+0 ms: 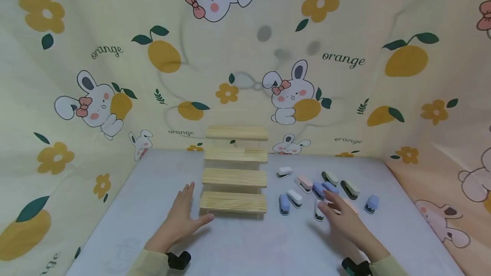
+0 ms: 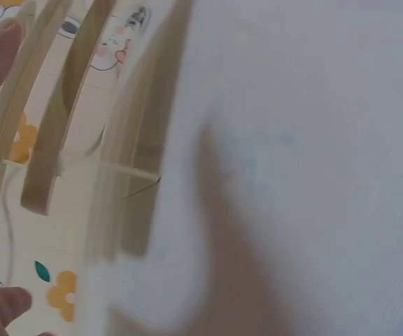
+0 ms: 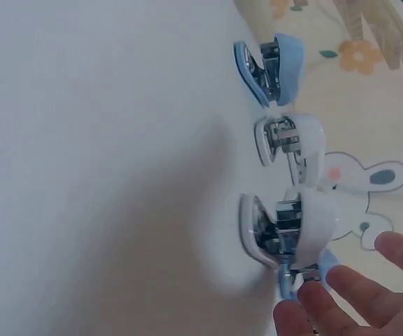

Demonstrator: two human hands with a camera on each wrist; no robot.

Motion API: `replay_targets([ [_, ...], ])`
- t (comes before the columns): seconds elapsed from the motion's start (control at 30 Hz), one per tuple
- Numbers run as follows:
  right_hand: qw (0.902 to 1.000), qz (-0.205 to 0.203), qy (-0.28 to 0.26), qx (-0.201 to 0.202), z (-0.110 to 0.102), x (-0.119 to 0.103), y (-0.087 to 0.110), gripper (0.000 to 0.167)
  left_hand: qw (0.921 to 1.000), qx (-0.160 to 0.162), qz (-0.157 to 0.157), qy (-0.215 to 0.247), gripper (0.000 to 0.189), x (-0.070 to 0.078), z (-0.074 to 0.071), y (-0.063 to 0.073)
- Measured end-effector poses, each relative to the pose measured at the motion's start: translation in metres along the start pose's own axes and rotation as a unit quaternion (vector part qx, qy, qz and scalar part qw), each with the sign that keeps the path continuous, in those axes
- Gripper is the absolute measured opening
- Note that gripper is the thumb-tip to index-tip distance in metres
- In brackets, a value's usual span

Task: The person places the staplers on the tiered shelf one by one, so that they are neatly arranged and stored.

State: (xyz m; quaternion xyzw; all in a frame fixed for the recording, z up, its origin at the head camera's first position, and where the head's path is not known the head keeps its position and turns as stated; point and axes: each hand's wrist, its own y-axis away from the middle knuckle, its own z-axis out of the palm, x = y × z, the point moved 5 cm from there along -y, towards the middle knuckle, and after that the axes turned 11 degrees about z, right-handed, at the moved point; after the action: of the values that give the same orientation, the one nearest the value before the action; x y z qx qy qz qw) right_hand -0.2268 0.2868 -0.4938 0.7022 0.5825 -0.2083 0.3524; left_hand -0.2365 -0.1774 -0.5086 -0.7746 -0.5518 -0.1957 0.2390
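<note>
Over a cluster of mini staplers, my right hand [image 1: 343, 220] hangs with its fingers spread and loosely bent. Its fingertips are right by a white stapler [image 1: 318, 212], which stands large in the right wrist view with a gap between it and the fingers [image 3: 359, 290]. A blue stapler [image 1: 284, 204] and another white stapler [image 1: 294, 198] sit to the left of that one. My left hand [image 1: 182, 218] is held at the lower left of a tiered wooden stand [image 1: 233, 201], thumb spread toward its bottom step and nothing in the fingers.
More staplers lie around the right hand: a pink stapler [image 1: 304, 183], a pale green stapler [image 1: 350, 189] and a blue stapler [image 1: 372, 204] farthest right. A small white stapler [image 1: 284, 172] lies near the stand. A printed cloth [image 1: 245, 45] hangs behind the white table [image 1: 245, 246].
</note>
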Motion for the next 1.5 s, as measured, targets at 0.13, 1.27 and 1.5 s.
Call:
replay_targets([
  [0.13,0.9975,0.051,-0.044,-0.022,0.005,0.01,-0.002,0.089,0.988,0.007,-0.047,0.147,0.115,-0.002,0.013,-0.001],
  [1.27,0.9658,0.143,-0.2,-0.08,0.03,0.042,-0.014,0.077,0.9501,0.036,-0.075,0.301,0.078,-0.023,0.05,-0.002],
  [1.5,0.9686,0.15,-0.189,-0.062,0.024,0.039,-0.018,0.08,0.9457,0.035,-0.072,0.315,0.08,-0.02,0.05,-0.008],
])
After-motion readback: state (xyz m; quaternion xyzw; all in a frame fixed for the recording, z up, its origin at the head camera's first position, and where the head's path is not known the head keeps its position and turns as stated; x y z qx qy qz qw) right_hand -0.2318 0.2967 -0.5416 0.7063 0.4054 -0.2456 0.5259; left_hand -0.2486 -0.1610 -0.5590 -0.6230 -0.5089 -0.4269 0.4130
